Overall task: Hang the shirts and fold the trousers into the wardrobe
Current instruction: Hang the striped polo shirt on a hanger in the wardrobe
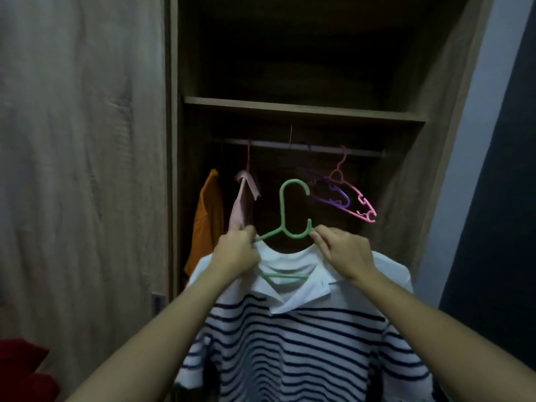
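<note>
1. Striped shirt (290,358) sits on a green hanger (285,210), held up in front of the open wardrobe (174,140). It is below the rail (275,144) and not yet hooked on.
2. Left hand (237,253): its grip pinches the hanger's left arm at the shirt's shoulder.
3. Right hand (345,253): its grip pinches the small curl by the hanger's neck, just above the collar.
4. Holding both sides close to the neck likely keeps the hanger level and leaves the hook free and upright.
5. On the rail, the gap between the pink shirt (242,204) and the empty purple hanger (336,198) and pink hanger (359,204) looks like the intended spot. An orange shirt (207,216) hangs furthest left.
6. White collar and shoulders, dark horizontal stripes below, short sleeves. The collar lies spread open, the hanger's bar shows through the neck, and the cloth drapes soft and fairly even.
</note>
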Motion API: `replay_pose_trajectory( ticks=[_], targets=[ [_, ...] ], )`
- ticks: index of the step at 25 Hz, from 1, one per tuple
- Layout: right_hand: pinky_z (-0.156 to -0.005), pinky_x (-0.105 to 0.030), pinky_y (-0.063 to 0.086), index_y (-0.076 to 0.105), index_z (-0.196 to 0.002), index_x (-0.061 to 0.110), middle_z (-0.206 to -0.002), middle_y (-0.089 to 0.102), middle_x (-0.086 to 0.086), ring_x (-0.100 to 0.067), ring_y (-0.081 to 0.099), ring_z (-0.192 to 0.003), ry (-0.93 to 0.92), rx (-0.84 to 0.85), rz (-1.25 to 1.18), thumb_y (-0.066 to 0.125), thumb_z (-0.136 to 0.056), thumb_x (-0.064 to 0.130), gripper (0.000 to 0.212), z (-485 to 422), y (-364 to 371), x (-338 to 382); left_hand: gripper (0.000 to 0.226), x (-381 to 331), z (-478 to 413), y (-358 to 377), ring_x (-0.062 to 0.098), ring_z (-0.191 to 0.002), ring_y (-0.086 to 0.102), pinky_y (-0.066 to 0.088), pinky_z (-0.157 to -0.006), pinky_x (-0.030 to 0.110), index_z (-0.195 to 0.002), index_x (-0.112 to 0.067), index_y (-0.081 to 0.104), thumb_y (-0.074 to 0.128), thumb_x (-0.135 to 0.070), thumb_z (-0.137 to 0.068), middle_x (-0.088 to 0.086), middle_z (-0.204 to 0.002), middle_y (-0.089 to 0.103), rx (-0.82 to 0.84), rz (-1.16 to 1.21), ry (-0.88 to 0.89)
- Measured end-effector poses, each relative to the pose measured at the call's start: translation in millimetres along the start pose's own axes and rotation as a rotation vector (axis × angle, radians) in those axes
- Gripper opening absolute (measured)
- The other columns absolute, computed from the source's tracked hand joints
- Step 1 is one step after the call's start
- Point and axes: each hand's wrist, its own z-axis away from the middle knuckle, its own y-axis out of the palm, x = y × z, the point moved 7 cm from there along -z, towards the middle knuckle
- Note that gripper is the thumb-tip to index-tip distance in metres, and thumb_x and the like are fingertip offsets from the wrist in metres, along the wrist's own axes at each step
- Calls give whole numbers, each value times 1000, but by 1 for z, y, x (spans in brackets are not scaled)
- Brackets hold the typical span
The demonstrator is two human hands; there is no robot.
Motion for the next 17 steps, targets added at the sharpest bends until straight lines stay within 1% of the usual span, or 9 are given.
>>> replay_pose_trajectory(
  ticks=[3,5,6,8,9,11,13,15,17],
  targets=[
    [-53,-28,36,57,-94,29,-81,69,6,-20,65,-75,213,59,-123,30,-96,49,34,-7,-8,-21,40,-40,36,-9,32,-67,58,38,-48,29,-113,-7,57,44,-25,-79,12,-95,55,-260,-67,303],
    [-61,-29,33,59,-101,30,-86,71,4,-22,66,-82,295,45,-193,30,-94,51,36,-8,-17,-37,42,-30,46,-25,23,-73,58,43,-52,28,-107,-10,61,42,-38,-82,6,-89,58,-382,-18,365],
    [-63,-29,33,60,-104,30,-87,71,3,-23,66,-85,314,17,-214,28,-92,53,41,-9,-21,-40,44,-18,41,-36,21,-83,57,47,-63,31,-110,-12,60,42,-43,-84,6,-96,59,-419,4,336],
    [-65,-28,33,62,-104,30,-88,72,3,-22,66,-86,318,-22,-252,23,-86,60,52,-13,-25,-37,54,1,22,-52,20,-98,55,46,-79,35,-123,-15,53,43,-53,-86,5,-111,59,-366,6,287],
    [-64,-28,33,63,-103,30,-88,72,4,-21,65,-86,309,-29,-268,22,-84,63,55,-16,-26,-35,58,8,13,-53,17,-96,57,47,-78,34,-124,-18,50,40,-60,-86,2,-108,60,-280,-17,293],
    [-67,-29,36,64,-100,33,-92,72,7,-18,64,-89,302,25,-298,29,-85,65,50,-23,-28,-32,51,20,5,-48,4,-72,56,45,-60,27,-104,-31,51,29,-72,-83,-10,-80,57,-161,-6,338],
    [-70,-31,39,64,-99,35,-96,71,9,-14,62,-93,281,191,-300,39,-88,62,38,-26,-20,-34,36,37,7,-45,5,-60,51,32,-50,20,-77,-36,43,31,-70,-84,-10,-61,47,-151,105,353],
    [-72,-32,40,63,-97,36,-95,69,12,-11,60,-92,224,355,-275,40,-88,61,35,-22,-9,-33,36,50,9,-42,6,-61,52,31,-49,17,-70,-34,43,38,-66,-85,-9,-58,46,-140,205,334],
    [-70,-32,39,60,-83,38,-84,64,15,-6,57,-83,229,464,-375,38,-88,63,34,-14,1,-33,38,57,8,-41,8,-58,51,33,-49,19,-66,-33,48,43,-69,-80,-7,-57,47,-114,284,293]
  ],
)
